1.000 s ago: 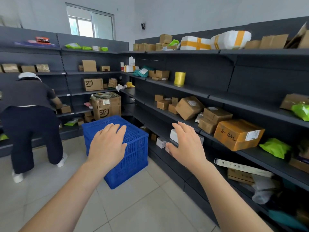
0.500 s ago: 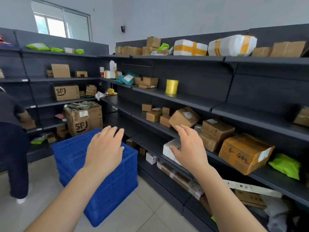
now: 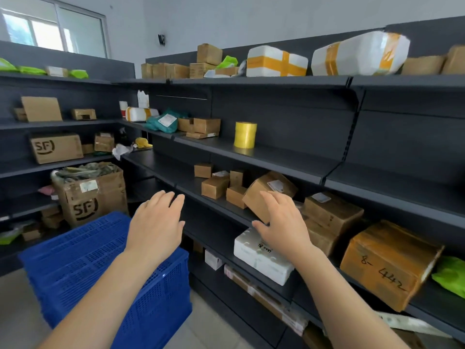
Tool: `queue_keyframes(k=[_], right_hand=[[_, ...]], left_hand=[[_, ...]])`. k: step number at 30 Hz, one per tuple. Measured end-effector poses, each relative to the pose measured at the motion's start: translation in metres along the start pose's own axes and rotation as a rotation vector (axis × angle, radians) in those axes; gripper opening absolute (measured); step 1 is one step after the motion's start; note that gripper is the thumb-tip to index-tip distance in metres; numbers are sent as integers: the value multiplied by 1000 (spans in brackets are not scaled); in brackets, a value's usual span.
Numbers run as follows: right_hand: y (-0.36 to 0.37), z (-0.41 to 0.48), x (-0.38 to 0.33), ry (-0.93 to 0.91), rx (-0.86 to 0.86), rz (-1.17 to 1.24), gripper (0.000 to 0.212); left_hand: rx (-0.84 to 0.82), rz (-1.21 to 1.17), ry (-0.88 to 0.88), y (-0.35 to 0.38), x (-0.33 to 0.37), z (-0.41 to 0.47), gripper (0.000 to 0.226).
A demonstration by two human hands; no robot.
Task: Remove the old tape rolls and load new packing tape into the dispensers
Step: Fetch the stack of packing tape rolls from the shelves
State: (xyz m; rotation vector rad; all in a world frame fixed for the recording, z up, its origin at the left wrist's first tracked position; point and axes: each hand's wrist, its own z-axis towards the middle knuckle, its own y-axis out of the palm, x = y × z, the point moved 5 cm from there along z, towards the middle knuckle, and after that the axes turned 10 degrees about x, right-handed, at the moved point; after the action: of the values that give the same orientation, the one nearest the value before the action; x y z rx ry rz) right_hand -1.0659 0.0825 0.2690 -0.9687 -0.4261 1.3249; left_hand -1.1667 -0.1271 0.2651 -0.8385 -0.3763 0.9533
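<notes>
Both hands out in front, palms down, nothing held. Left hand (image 3: 157, 222) hangs over the blue crate (image 3: 105, 275), fingers loosely spread, grip wide and empty. Right hand (image 3: 283, 224) is also spread wide and empty, in front of the shelf (image 3: 289, 157) run on the right, overlapping a tilted cardboard box (image 3: 270, 191) and a white foam box (image 3: 261, 255) below it; can't tell if it touches either.

Task things: no tape dispenser in view anywhere. No clear packing tape roll either. Only roll-like item is a yellow spool (image 3: 245, 134) standing upright alone on the upper-middle shelf, well apart from both hands; could be tape or twine, too blurred to say. Shelves otherwise carry brown parcels, white foam boxes strapped with yellow tape up top, green bags, a big labelled carton (image 3: 388, 264) at right and an open SF carton (image 3: 91, 195) beside the crate.

Step, as a judgement: still the search/approach stage, nothing removed or loaded yet. Task basically at the start.

Next move likely needs: locate the dispensers and fresh rolls first, probably by scanning the shelves or the crate. If the yellow spool is the target, the right hand has to rise and reach past the lower shelf edge, then close around the spool's side. Risk: knocking the tilted box off its shelf on the way up.
</notes>
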Motion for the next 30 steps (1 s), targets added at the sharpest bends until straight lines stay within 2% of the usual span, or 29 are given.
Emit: queue_keyframes(k=[15,21,30], right_hand=[[95,213,79,-47,-1,-42,67],[142,301,99,-4,28,-76,69],[195,428,127,89,62,-124,68]], left_hand=[[31,-70,21,141,23,199,58],[66,-122,70,206,15,292,58],[20,-234,158,294,7,433,58]])
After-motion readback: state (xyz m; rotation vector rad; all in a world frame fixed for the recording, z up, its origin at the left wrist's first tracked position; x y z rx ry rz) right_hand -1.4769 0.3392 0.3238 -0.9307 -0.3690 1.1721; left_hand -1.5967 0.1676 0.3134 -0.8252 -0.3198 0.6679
